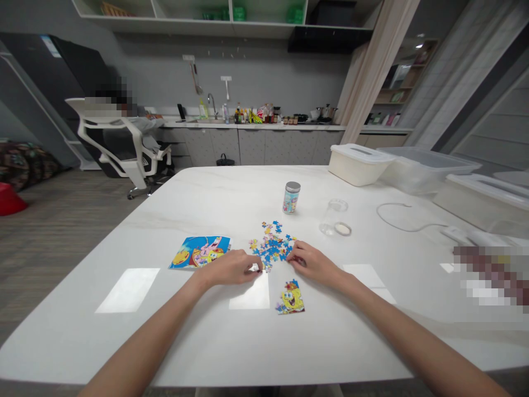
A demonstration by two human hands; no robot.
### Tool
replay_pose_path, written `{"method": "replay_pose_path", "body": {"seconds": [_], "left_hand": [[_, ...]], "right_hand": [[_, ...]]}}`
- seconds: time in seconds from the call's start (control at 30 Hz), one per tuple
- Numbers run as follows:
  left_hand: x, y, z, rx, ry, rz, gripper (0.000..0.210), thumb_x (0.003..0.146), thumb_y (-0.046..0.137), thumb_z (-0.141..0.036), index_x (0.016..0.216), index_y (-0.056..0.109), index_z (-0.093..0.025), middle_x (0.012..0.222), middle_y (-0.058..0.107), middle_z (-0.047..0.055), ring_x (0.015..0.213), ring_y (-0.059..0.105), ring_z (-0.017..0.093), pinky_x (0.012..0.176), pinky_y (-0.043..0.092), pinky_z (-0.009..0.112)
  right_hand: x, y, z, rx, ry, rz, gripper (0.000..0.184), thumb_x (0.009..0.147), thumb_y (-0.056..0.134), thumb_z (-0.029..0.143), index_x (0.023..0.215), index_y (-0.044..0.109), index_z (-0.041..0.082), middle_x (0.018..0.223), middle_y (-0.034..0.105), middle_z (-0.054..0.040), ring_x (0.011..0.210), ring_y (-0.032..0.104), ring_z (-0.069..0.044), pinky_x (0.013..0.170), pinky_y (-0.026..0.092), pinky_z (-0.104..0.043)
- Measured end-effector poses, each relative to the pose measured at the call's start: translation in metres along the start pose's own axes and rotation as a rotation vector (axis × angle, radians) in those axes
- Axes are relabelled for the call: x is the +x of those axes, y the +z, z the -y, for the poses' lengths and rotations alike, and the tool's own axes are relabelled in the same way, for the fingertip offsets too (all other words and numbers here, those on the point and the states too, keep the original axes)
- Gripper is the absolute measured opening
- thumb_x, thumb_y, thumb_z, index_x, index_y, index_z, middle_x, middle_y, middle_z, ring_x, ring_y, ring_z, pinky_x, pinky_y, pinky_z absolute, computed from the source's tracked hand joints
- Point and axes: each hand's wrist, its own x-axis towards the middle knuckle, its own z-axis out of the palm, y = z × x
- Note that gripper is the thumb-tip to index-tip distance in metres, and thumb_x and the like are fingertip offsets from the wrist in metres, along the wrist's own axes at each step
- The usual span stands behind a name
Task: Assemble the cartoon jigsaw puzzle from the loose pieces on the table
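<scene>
Jigsaw pieces [273, 249] lie in a loose, mostly blue heap on the white table [198, 347], between my two hands and a little beyond them, with a few strays at the far side. I have my left hand [239, 268] at the heap's near left edge, its fingers curled down toward the tabletop; I cannot tell whether they grip a piece. My right hand [312, 262] is at the right edge, thumb and fingers drawn together beside the outer pieces, and I cannot tell if one is pinched there. Nearer to me, below the gap between my hands, sits a joined section [292, 299] showing a yellow cartoon face. Left of the heap, partly behind my left hand, lies a picture sheet [198, 251] with pink and yellow figures on blue. Past the heap stands an upright canister [291, 198] with a silvery lid; to its right are a clear jar [329, 219] and a round lid [343, 229].
</scene>
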Motion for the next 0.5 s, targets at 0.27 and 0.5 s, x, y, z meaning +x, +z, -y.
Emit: {"method": "replay_pose_path", "body": {"seconds": [0.27,0.5], "left_hand": [[0.009,0.016,0.014,0.432,-0.275,-0.187,0.037,0.094,0.043,-0.039,0.122,0.058,-0.019,0.071,0.07,0.008,0.071,0.067,0.024,0.065,0.046,0.03],[0.01,0.018,0.018,0.492,-0.27,-0.129,0.034,0.095,0.038,-0.034,0.113,0.062,-0.018,0.07,0.071,0.009,0.069,0.069,0.022,0.064,0.046,0.028]], "right_hand": [[0.001,0.002,-0.012,-0.03,0.155,-0.192,0.021,0.083,0.048,0.009,0.093,0.063,0.02,0.106,0.055,-0.0085,0.088,0.06,-0.018,0.075,0.052,-0.032],[-0.001,0.008,-0.018,-0.063,0.138,-0.068,0.032,0.093,0.044,0.024,0.123,0.057,0.02,0.139,0.05,-0.011,0.129,0.046,-0.024,0.109,0.037,-0.046]]}}
